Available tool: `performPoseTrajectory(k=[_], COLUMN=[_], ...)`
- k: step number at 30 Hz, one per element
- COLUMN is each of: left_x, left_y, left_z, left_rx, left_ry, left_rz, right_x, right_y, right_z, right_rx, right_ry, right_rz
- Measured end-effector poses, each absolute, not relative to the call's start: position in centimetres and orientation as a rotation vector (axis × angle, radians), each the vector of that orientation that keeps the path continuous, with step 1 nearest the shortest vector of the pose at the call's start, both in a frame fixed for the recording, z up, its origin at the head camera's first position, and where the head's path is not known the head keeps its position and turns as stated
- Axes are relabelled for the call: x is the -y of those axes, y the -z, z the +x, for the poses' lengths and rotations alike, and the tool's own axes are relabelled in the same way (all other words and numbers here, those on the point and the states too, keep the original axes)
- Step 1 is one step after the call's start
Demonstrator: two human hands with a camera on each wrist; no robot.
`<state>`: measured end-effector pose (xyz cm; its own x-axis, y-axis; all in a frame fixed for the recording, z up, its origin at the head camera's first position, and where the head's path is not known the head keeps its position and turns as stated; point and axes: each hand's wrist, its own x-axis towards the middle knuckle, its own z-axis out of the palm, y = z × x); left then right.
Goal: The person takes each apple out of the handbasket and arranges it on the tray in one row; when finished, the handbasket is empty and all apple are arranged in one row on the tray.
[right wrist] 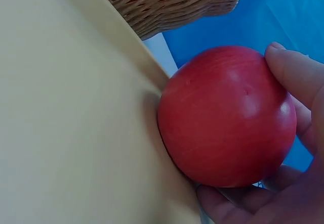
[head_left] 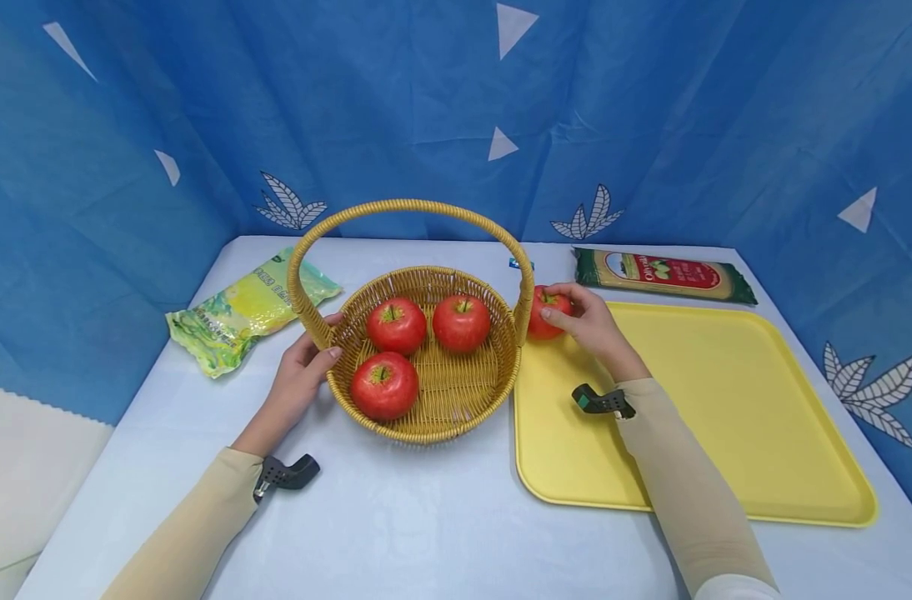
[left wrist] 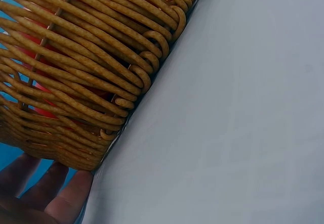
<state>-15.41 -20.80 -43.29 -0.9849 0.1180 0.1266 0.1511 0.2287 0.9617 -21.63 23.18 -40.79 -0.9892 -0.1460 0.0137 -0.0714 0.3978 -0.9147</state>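
A round wicker basket [head_left: 426,436] with a tall arched handle stands in the middle of the table. Three red apples [head_left: 385,386] lie inside it, towards its back and left. My left hand [head_left: 298,375] grips the basket's left side, its thumb at the rim by the handle's foot; in the left wrist view, fingers [left wrist: 71,193] touch the woven wall. Another red apple [right wrist: 225,118] is in my right hand [head_left: 593,327], between thumb and fingers. It is at the far left corner of the yellow tray [head_left: 726,408], just right of the basket, partly hidden by the handle.
A green and yellow packet [head_left: 253,308] lies left of the basket. Behind the tray is a long green and red pasta packet [head_left: 662,275]. A small blue object [head_left: 514,263] shows behind the handle. Blue cloth [head_left: 426,108] hangs along the table's back and sides.
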Motion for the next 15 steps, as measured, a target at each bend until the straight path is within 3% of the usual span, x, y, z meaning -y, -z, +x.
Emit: performPoseTrajectory(k=[15], left_x=[20.8], left_y=[43.3], left_z=[-15.4], left_rx=[2.448], left_ry=[1.921], left_rz=[-0.260], right_x=[-23.8], right_y=[39.7], right_z=[-21.1], right_rx=[-2.550], right_ry=[1.758], right_rz=[-0.182])
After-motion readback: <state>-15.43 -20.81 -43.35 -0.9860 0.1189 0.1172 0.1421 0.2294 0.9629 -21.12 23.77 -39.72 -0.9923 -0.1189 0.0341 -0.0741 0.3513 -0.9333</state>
